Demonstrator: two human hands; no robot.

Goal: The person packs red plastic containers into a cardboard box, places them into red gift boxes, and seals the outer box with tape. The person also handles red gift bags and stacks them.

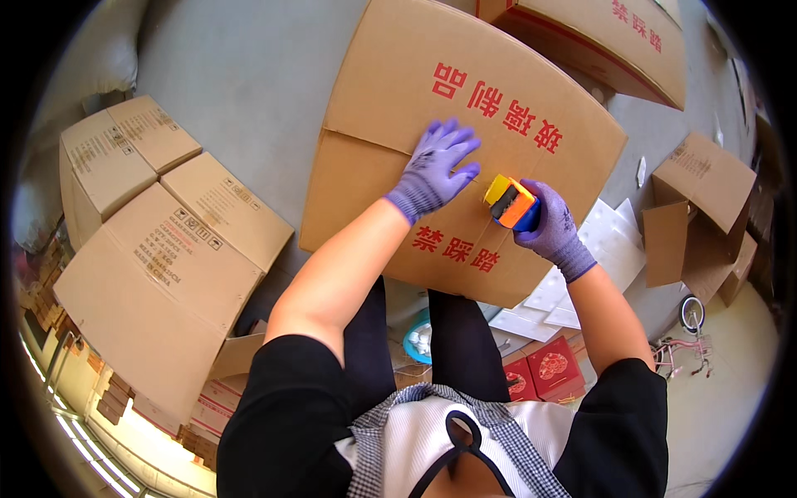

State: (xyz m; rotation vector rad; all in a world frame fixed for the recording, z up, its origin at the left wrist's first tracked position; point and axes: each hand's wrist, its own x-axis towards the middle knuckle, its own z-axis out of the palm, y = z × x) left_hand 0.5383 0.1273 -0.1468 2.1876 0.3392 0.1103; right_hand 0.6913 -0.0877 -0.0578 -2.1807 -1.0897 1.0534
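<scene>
A large cardboard carton (373, 81) with red printed writing lies before me, with a seam between its flaps running across the top. My left hand (439, 165), in a purple knit glove, is over this seam with its fingers spread and nothing held. The hand is slightly blurred, and I cannot tell how firmly it touches the cardboard. In my right hand (551, 221), gloved alike, is an orange, blue and yellow hand-held tape dispenser (514, 202). Its yellow end points toward my left hand, just above the carton's middle. The tape roll is hidden.
Stacked brown cartons (187, 249) stand to the left. Another red-printed carton (598, 43) is beyond mine. At right are white foam sheets (604, 243), an open carton (703, 180) and a pink bicycle (682, 348). A blue basin (414, 339) and red boxes (551, 367) sit near my legs.
</scene>
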